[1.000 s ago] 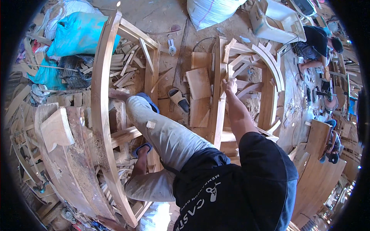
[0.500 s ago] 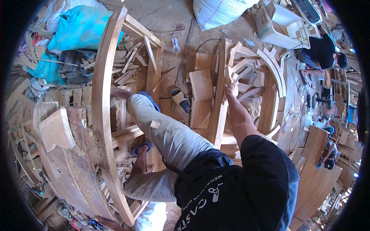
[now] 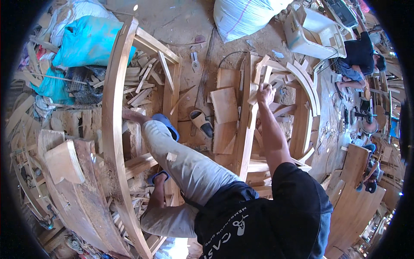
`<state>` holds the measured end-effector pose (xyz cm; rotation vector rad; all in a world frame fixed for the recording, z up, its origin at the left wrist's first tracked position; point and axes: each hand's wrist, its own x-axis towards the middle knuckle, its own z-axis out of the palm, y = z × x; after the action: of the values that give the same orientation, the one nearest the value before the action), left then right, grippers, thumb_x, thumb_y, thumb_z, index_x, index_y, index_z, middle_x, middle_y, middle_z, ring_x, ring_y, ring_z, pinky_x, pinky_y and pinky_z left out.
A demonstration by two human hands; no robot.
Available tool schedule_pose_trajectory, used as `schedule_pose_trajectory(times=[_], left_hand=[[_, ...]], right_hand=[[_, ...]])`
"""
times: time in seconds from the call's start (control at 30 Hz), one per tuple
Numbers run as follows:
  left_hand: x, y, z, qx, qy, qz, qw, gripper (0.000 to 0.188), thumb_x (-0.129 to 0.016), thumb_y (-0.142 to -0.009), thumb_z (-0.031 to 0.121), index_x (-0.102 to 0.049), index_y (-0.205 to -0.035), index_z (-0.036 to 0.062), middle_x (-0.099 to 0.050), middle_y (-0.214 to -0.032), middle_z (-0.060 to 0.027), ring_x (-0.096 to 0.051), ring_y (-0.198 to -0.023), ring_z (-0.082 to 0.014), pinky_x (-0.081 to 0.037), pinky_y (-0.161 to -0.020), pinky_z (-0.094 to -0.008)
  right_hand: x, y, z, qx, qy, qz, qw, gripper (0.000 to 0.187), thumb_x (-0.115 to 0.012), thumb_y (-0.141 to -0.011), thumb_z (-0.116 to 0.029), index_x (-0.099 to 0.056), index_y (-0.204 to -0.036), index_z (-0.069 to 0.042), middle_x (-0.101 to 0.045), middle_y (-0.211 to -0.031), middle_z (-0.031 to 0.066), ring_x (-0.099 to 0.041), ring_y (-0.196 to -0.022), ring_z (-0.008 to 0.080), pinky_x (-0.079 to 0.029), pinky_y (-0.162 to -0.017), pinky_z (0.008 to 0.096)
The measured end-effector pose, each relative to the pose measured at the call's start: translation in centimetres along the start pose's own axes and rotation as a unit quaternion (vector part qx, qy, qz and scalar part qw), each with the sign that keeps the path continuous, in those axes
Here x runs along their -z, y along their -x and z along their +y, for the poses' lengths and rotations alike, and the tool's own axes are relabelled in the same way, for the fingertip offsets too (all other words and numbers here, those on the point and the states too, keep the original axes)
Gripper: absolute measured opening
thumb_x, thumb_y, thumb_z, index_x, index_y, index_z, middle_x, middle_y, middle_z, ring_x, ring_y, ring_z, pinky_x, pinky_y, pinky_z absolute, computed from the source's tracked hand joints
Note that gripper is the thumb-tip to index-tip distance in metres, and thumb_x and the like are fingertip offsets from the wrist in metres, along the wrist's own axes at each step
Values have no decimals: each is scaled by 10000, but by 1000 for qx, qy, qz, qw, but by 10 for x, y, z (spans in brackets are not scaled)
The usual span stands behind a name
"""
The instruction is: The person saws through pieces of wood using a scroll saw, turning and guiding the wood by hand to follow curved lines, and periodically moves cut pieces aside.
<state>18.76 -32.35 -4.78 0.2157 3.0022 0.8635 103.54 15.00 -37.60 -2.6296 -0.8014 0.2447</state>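
My right hand (image 3: 265,93) reaches forward to a wooden frame (image 3: 245,142) heaped with offcuts. Its fingers are curled round a narrow piece of wood (image 3: 260,69) that sticks up past them; just how they grip it is partly hidden. Right beside the hand, curved wooden pieces (image 3: 303,80) lie across the frame. My left hand is out of sight. Before my bent legs stands another long wooden frame (image 3: 113,108), its near rail running down the left side.
Loose boards (image 3: 225,103) and a sandal (image 3: 201,123) lie on the floor between the frames. A white sack (image 3: 246,17) and a white plastic tub (image 3: 308,41) stand beyond. Turquoise sacks (image 3: 86,41) sit far left. Another person (image 3: 358,58) crouches at right, near a fan (image 3: 369,123).
My right hand has shifted slightly right along the pile, its fingers now curled more round the wood. The whole view has tilted a little, so things sit lower in the picture.
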Motion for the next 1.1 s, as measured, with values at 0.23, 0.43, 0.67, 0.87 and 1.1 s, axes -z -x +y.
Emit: schedule_pose_trajectory(times=[0.23, 0.43, 0.67, 0.87, 1.1], left_hand=[[-13, -11, 26, -16, -26, 9, 1000, 817, -391, -1134, 574, -337, -1641, -65, -387, -1671, -279, -427, -1503, -427, -355, -1250, -500], [-14, -17, 42, -22, -51, 12, 998, 807, -389, -1140, 563, -330, -1644, -64, -377, -1677, -277, -415, -1512, -421, -344, -1257, -500], [-12, -31, -1, -22, -34, 4, 999, 795, -386, -1145, 550, -323, -1648, -63, -366, -1684, -274, -401, -1523, -415, -331, -1266, -499], [93, -39, -124, -73, 53, -29, 996, 719, -380, -1162, 494, -326, -1665, -16, -331, -1716, -206, -346, -1560, -335, -292, -1287, -441], [49, 2, -45, -10, 51, 21, 998, 916, -542, -1065, 631, -391, -1600, -97, -580, -1503, -335, -559, -1420, -431, -429, -1160, -449]], right_hand=[[-51, -108, -22, 5, 48, -7, 999, 512, -645, -953, -428, -642, -1312, -63, -665, -1290, 260, -666, -1211, 433, -529, -1042, 531], [-75, -128, -35, -25, 47, -96, 994, 651, -705, -976, -477, -536, -1405, -17, -628, -1384, 281, -645, -1284, 452, -526, -1079, 538], [-63, -107, -52, 31, 94, 46, 994, 781, -684, -973, -537, -475, -1550, -55, -565, -1477, 250, -525, -1393, 382, -437, -1160, 493], [-28, 103, -197, 283, -307, -120, 901, 467, -753, -1005, -219, -648, -1412, -15, -685, -1362, 209, -662, -1270, 329, -489, -1128, 429], [175, 418, -383, 627, -494, -276, 535, 486, -738, -994, -240, -628, -1395, 11, -675, -1391, 226, -647, -1307, 329, -476, -1145, 453]])
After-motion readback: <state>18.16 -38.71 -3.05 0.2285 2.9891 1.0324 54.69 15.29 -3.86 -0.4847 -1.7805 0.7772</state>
